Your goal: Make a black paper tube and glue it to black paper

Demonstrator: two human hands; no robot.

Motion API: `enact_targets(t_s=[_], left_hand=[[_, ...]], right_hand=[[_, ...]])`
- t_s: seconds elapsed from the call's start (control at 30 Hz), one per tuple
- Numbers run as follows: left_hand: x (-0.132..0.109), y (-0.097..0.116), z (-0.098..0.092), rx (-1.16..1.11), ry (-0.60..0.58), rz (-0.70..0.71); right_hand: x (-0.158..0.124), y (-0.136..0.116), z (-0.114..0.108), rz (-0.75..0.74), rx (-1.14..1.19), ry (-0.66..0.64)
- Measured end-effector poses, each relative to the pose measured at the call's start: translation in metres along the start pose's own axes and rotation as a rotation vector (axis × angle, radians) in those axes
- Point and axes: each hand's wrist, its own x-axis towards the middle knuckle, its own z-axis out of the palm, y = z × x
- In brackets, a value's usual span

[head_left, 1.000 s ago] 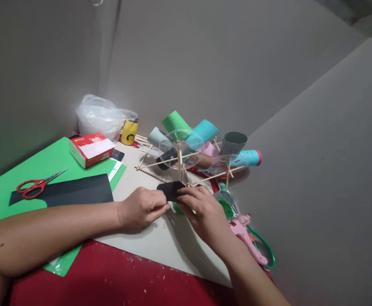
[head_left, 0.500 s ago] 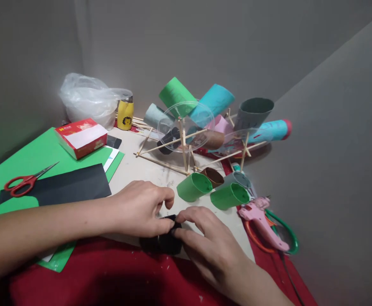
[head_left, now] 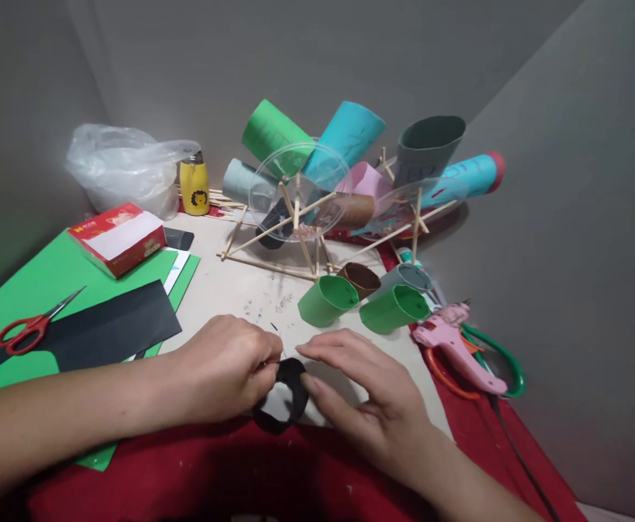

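A black paper tube [head_left: 299, 391] stands near the table's front edge, its round opening facing up. My left hand [head_left: 235, 370] is closed at the tube's left rim, fingers pinched together on the paper. My right hand [head_left: 372, 391] is on the other side, thumb against or very near the rim and fingers spread apart. Just beyond are green paper cups [head_left: 328, 301], a brown one [head_left: 359, 279] and a grey one [head_left: 407, 279]. A black paper sheet [head_left: 116, 324] lies left, with red-handled scissors [head_left: 29, 330] partly on it.
Behind stands a stick frame [head_left: 268, 268] holding a clear plastic wheel [head_left: 342, 167] with coloured paper tubes. A pink glue gun [head_left: 459, 348] lies on the right. Farther left are a red box [head_left: 119, 235], a yellow bottle [head_left: 195, 188], a plastic bag [head_left: 122, 163] and green sheets [head_left: 35, 283].
The black tube has gone from lying flattened to standing with its opening up. My left fingers have closed at its rim, while my right fingers have spread. The view has shifted slightly.
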Motion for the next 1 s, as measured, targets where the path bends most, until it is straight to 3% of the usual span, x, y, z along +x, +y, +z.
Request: enact_targets(t_s=[0.13, 0.27, 0.47, 0.53, 0.63, 0.77, 1.0], left_hand=[[-0.004, 0.007, 0.003, 0.092, -0.012, 0.098], [-0.005, 0.015, 0.002, 0.035, -0.003, 0.071], [0.006, 0.008, -0.012, -0.558, 0.036, -0.203], [0.009, 0.001, -0.009, -0.743, 0.056, -0.206], [0.011, -0.009, 0.004, -0.946, -0.066, -0.159], [0.011, -0.017, 0.021, -1.036, -0.266, -0.137], [0.010, -0.016, 0.023, -1.040, -0.351, -0.205]], right_hand=[[0.000, -0.005, 0.006, 0.021, -0.002, -0.114], [-0.001, -0.008, 0.007, 0.037, -0.018, -0.138], [0.005, -0.008, -0.002, 0.207, 0.036, -0.092], [0.007, -0.006, -0.005, 0.263, 0.039, -0.050], [0.008, -0.002, -0.005, 0.310, 0.047, 0.010], [0.007, 0.003, 0.000, 0.336, 0.064, 0.031], [0.005, 0.009, 0.008, 0.334, 0.104, -0.008]])
